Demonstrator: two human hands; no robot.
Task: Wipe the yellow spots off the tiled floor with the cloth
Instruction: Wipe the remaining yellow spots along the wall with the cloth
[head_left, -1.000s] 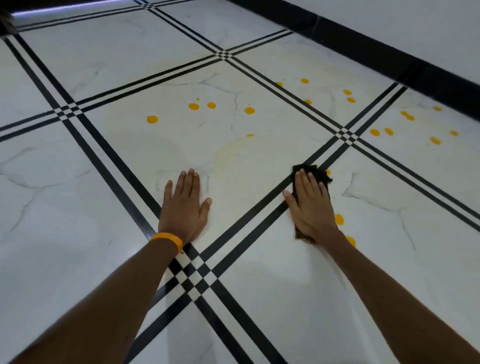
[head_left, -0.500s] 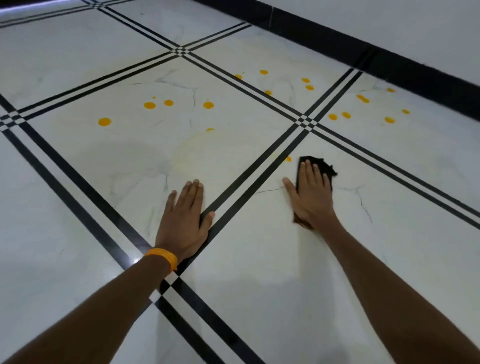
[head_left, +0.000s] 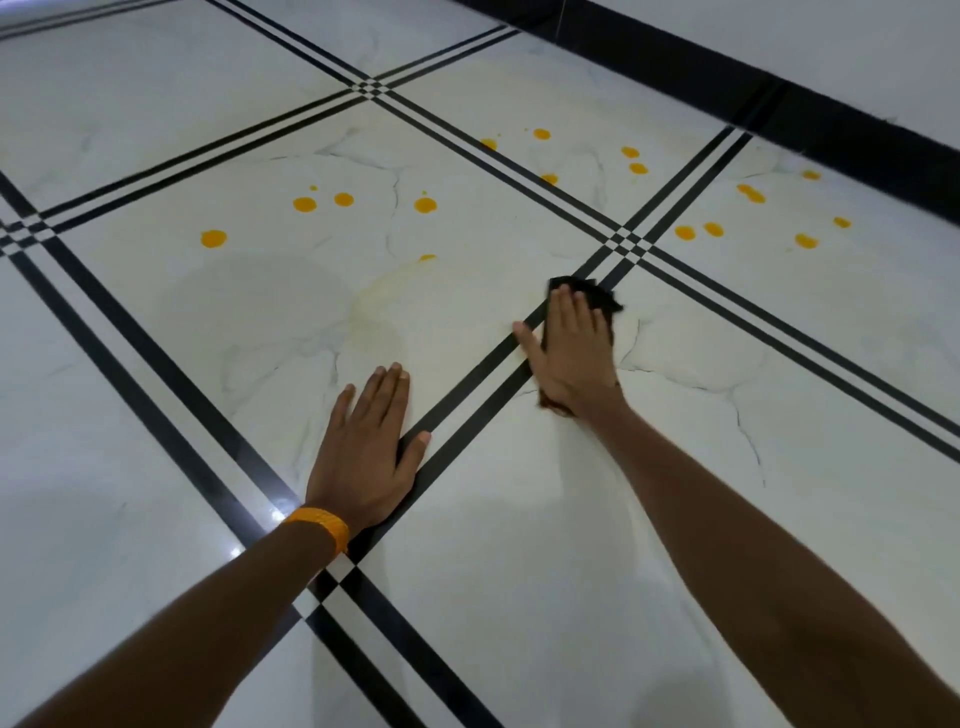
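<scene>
Head view
Right hand (head_left: 574, 358): laid flat, palm down, fingers (head_left: 571, 312) stretched out and close together, pressing the cloth onto the floor; not curled around it.
Cloth (head_left: 597, 292): black, mostly hidden under the right hand; its far edge shows past the fingertips, a bit also at the wrist side, lying on a double black tile line.
Left hand (head_left: 363, 457): flat on the tiled floor (head_left: 156, 441), fingers extended and open, holding nothing; thumb touches a black line.
Wristband (head_left: 319, 525): orange, on the left wrist.
Yellow spots (head_left: 214, 238): several beyond the left fingers on the middle tile; more well beyond the right fingers on the two far tiles.
Smear (head_left: 374, 306): faint yellowish film between both hands' fingers and the nearest spots.
Skirting (head_left: 779, 104): black band along the far wall.
</scene>
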